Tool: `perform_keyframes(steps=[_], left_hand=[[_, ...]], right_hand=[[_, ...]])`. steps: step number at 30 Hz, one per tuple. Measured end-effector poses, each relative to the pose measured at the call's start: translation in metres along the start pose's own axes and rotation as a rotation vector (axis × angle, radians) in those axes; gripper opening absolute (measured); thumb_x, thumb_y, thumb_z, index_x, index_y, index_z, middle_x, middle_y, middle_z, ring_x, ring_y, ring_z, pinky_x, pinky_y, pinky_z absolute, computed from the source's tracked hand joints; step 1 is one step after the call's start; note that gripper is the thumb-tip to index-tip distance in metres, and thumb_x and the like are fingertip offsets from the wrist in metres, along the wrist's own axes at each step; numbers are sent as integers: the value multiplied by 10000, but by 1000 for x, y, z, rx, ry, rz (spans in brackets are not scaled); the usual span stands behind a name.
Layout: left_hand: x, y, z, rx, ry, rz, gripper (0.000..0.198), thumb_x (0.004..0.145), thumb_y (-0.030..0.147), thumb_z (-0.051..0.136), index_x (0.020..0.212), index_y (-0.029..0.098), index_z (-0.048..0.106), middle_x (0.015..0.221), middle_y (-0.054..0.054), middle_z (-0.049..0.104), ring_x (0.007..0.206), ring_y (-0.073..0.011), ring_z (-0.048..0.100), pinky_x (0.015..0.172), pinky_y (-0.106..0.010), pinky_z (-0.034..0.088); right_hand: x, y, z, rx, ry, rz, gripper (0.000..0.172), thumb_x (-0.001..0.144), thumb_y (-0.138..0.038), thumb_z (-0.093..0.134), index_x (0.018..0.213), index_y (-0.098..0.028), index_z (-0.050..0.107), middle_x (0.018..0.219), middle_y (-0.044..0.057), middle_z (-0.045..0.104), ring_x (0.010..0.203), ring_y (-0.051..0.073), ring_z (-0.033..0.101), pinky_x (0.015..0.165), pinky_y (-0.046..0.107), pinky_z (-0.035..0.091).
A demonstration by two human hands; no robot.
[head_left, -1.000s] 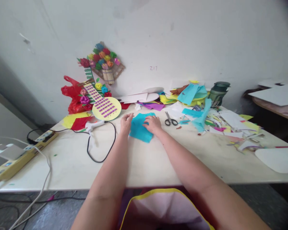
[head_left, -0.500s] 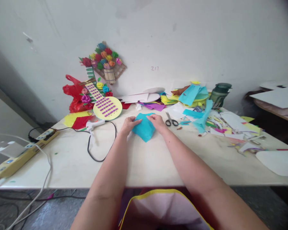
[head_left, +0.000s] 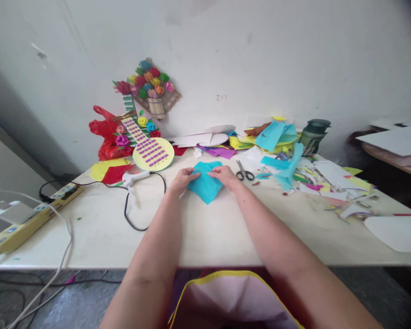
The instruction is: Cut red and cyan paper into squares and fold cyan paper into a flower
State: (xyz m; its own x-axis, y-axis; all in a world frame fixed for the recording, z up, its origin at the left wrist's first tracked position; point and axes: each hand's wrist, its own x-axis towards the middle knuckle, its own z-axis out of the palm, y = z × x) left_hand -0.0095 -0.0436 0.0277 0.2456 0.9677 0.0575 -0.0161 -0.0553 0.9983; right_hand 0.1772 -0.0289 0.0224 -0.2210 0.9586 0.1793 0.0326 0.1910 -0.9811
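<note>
Between my two hands is a piece of turquoise crepe paper (head_left: 206,187), with a point at its lower end. My left hand (head_left: 184,178) pinches its left edge between thumb and fingers. On the opposite edge, my right hand (head_left: 225,176) grips it the same way, thumb on top. Black-handled scissors (head_left: 244,172) lie just right of my right hand, blades pointing away. A white glue gun (head_left: 135,178) with a black cord rests to the left of my left hand.
A round yellow paper piece with purple strips (head_left: 153,154) and paper flowers (head_left: 123,140) stand at back left. A power strip (head_left: 23,228) lies along the left edge. Paper scraps (head_left: 329,178) and a green bottle (head_left: 314,137) are at right. Turquoise sheets (head_left: 272,135) lie behind.
My right thumb has shifted slightly left and down on the turquoise paper, and the paper appears a little wider between the hands. Both hands keep their hold.
</note>
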Motion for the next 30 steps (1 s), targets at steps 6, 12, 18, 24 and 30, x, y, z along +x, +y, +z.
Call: perform_keyframes(steps=[6, 12, 18, 24, 30], left_hand=[[-1, 0, -3, -82, -54, -21, 377, 530, 365, 762, 813, 141, 655, 725, -53, 669, 595, -160, 601, 603, -291, 470], [-4, 3, -3, -165, -62, -3, 403, 544, 326, 757, 893, 143, 672, 773, -66, 675, 641, -162, 613, 630, -287, 472], [-3, 0, -5, -207, -43, 7, 350, 545, 262, 743, 882, 176, 702, 770, -49, 678, 639, -151, 602, 646, -291, 459], [-2, -1, -6, -166, -26, 25, 269, 546, 241, 713, 806, 172, 715, 686, -32, 655, 593, -130, 562, 594, -265, 430], [-1, 0, -6, -111, -22, 50, 239, 574, 243, 651, 774, 128, 714, 608, -27, 618, 538, -105, 484, 516, -229, 350]], right_hand=[[-1, -3, -1, 165, 9, 69, 265, 488, -272, 738, 718, -150, 690, 608, -23, 639, 562, 101, 533, 603, 255, 427], [-4, -7, -4, 292, -37, 76, 278, 516, -206, 712, 792, -168, 710, 675, -14, 674, 594, 103, 561, 630, 254, 439], [-8, -12, -5, 349, -71, 103, 242, 524, -166, 657, 760, -167, 712, 673, -10, 671, 588, 108, 550, 606, 243, 417], [-9, -13, -4, 309, -43, 98, 197, 523, -162, 601, 697, -158, 692, 587, -26, 619, 529, 94, 482, 551, 224, 361], [-4, -6, -6, 215, -40, 60, 168, 549, -205, 555, 663, -166, 672, 540, -31, 569, 528, 107, 440, 563, 249, 339]])
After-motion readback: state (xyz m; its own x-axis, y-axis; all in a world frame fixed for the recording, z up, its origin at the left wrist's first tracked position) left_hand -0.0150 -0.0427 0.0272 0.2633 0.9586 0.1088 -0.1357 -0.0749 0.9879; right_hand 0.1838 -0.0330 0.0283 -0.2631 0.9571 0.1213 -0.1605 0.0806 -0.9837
